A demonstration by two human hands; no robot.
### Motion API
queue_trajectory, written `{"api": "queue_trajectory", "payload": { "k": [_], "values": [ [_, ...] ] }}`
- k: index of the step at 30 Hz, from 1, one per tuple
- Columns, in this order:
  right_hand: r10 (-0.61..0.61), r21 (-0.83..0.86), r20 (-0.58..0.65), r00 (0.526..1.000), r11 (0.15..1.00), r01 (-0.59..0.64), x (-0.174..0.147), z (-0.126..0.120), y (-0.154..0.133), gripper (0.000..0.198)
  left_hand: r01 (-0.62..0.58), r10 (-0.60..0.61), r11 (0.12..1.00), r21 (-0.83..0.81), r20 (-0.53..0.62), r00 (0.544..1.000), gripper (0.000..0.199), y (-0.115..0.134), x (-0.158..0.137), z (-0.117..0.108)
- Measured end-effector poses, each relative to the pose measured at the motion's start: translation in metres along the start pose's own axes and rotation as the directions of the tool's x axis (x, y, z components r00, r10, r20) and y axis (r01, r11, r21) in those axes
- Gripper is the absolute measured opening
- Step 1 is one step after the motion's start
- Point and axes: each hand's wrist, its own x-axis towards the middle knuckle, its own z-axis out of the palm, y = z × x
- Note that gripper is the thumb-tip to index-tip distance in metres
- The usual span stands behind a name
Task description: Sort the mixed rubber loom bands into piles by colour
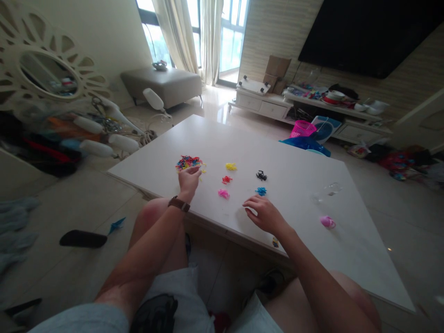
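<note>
Multicoloured small pieces form a mixed heap [189,163] at which the fingertips of the left hand [189,179] arrive, fingers curled loosely at its near edge; whether a piece is pinched between them cannot be told. A brown watch strap [179,204] crosses that wrist. The right hand [264,213] lies palm down on the white table [305,138], fingers spread and relaxed, gripping nothing, just beside a blue cluster [261,191]. Between the hands sit separate single-colour clusters: yellow [231,166], red [226,179], pink [224,194] and black [261,175], each kept apart from its neighbours, an arrangement consistent with grouping by colour. Farther right on the table rest a pink object [328,222] and something clear [329,189], too small to identify.
</note>
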Motion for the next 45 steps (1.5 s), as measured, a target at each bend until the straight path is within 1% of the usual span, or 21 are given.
{"api": "queue_trajectory", "payload": {
  "k": [1, 3, 6, 8, 15, 17, 20, 25, 30, 35, 37, 39, 42, 45],
  "values": [
    [0.000, -0.001, 0.002, 1.000, 1.000, 0.000, 0.000, 0.000, 0.000, 0.016, 0.028, -0.032, 0.997, -0.078, -0.060, 0.998, 0.021, 0.000, 0.003, -0.001],
    [0.002, -0.002, 0.005, 1.000, 1.000, -0.002, 0.000, 0.000, 0.000, 0.016, 0.063, -0.088, 0.977, -0.203, -0.116, 0.989, 0.021, -0.001, 0.005, -0.001],
    [0.004, -0.006, 0.010, 1.000, 1.000, -0.004, 0.000, -0.001, -0.001, 0.016, 0.089, -0.130, 0.936, -0.340, -0.099, 0.987, 0.022, -0.003, 0.004, 0.000],
    [0.004, -0.010, 0.012, 1.000, 1.000, -0.004, 0.000, 0.000, -0.001, 0.016, 0.097, -0.136, 0.924, -0.371, -0.080, 0.987, 0.024, -0.003, 0.002, 0.001],
    [0.003, -0.007, 0.014, 1.000, 1.000, -0.003, 0.001, 0.001, -0.002, 0.015, 0.122, -0.148, 0.912, -0.392, -0.036, 0.988, 0.030, -0.001, -0.004, 0.005],
    [0.007, -0.007, 0.016, 1.000, 1.000, -0.007, 0.001, 0.001, -0.002, 0.015, 0.136, -0.144, 0.903, -0.408, 0.011, 0.990, 0.032, 0.002, -0.009, 0.007],
    [0.013, -0.015, 0.018, 1.000, 1.000, -0.012, 0.001, 0.002, -0.001, 0.015, 0.155, -0.112, 0.898, -0.411, 0.125, 0.986, 0.036, 0.008, -0.022, 0.012],
    [0.026, -0.038, 0.006, 1.000, 0.999, -0.025, 0.001, 0.002, -0.001, 0.018, 0.165, -0.047, 0.913, -0.374, 0.305, 0.951, 0.036, 0.013, -0.045, 0.020],
    [0.026, -0.034, 0.020, 0.999, 0.999, -0.025, 0.001, 0.003, -0.001, 0.017, 0.122, 0.018, 0.931, -0.343, 0.379, 0.925, 0.034, 0.008, -0.053, 0.023],
    [0.032, -0.038, 0.015, 0.999, 0.999, -0.031, 0.001, 0.005, 0.000, 0.018, 0.130, 0.017, 0.941, -0.313, 0.426, 0.905, 0.033, 0.007, -0.060, 0.024],
    [0.034, -0.040, 0.008, 0.999, 0.999, -0.034, 0.001, 0.005, 0.000, 0.021, 0.149, 0.001, 0.948, -0.280, 0.472, 0.882, 0.032, 0.009, -0.066, 0.025],
    [0.039, -0.037, -0.010, 0.999, 0.999, -0.040, 0.002, 0.005, -0.002, 0.027, 0.173, -0.010, 0.950, -0.260, 0.529, 0.849, 0.032, 0.011, -0.072, 0.026],
    [0.055, -0.024, -0.047, 0.997, 0.998, -0.056, 0.002, 0.004, -0.004, 0.042, 0.185, -0.006, 0.954, -0.237, 0.599, 0.801, 0.034, 0.015, -0.082, 0.028],
    [0.061, -0.011, -0.073, 0.995, 0.998, -0.062, 0.003, 0.004, -0.007, 0.058, 0.156, 0.016, 0.966, -0.206, 0.652, 0.758, 0.035, 0.018, -0.090, 0.029]
  ]
}}
